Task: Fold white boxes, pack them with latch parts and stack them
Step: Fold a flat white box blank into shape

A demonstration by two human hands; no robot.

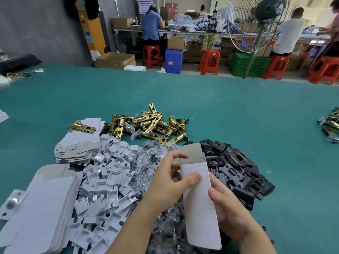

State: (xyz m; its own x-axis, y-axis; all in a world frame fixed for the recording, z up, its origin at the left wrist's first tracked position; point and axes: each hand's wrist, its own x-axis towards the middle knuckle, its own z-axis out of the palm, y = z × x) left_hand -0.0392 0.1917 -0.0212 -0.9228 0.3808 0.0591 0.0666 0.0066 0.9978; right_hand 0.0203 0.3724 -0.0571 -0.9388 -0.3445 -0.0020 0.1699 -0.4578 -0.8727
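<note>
Both hands hold one white box (199, 204) upright above the table, its grey top flap standing open. My left hand (170, 182) grips its left side with the thumb on the front face. My right hand (227, 209) holds its right edge from behind. Brass latch bolts (150, 123) lie heaped beyond the box. Black strike plates (238, 165) are piled to the right. Clear bags of small parts (148, 158) lie under my hands. White card inserts (108, 182) are scattered to the left. Flat unfolded boxes (40, 208) are stacked at the near left, with another stack (78, 143) behind.
The green table (183, 92) stretches far ahead. More brass latches (330, 123) sit at the right edge. A silver plate (11, 202) lies at the near left. Beyond the table are a standing fan (260, 24), red stools (210, 61), cartons and several people at benches.
</note>
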